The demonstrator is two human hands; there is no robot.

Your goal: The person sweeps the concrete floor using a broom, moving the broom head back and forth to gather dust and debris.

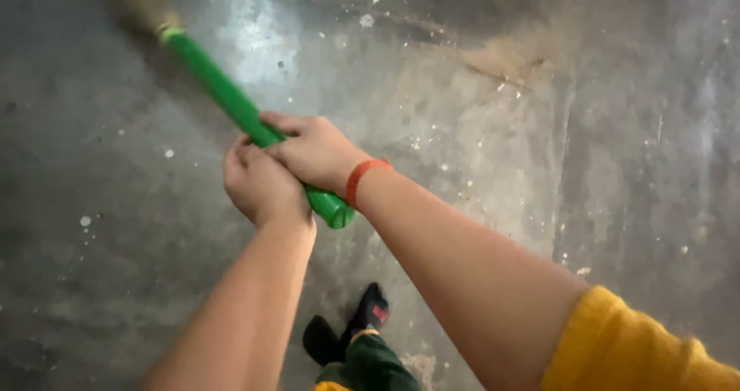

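Both sets of fingers are clamped on the green broom handle (231,98). Right hand (316,153): fingers (279,123) wrapped over the top of the handle, pointing toward the upper left, knuckles up. Left hand (260,184): fingers (240,150) curled round the same handle from the near side, directly beside the right hand and touching it. The two hands overlap at the handle, right one partly over the left.

Handle runs diagonally from the upper left down to the middle of the frame. Its butt end (333,208) sticks out just below the right wrist, round and green. Far end of the handle meets the brush head (139,1) at the top left corner; head is tan, blurred, detail not readable. A pale band sits where handle and head join.

Right wrist carries a red-orange band (361,179), right next to the handle's butt end. Right forearm bare up to a rolled yellow sleeve (632,352) at the lower right corner. Left forearm bare, comes in from the bottom edge.

Below the hands, near the bottom centre: a dark sandal (362,318) with a red patch on the strap, with a dark green trouser leg (370,364) above it.

All of it is over a grey concrete floor (601,167), stained, with white specks scattered around. Patch of tan dust and small debris (501,59) at the upper right, well apart from the brush head.
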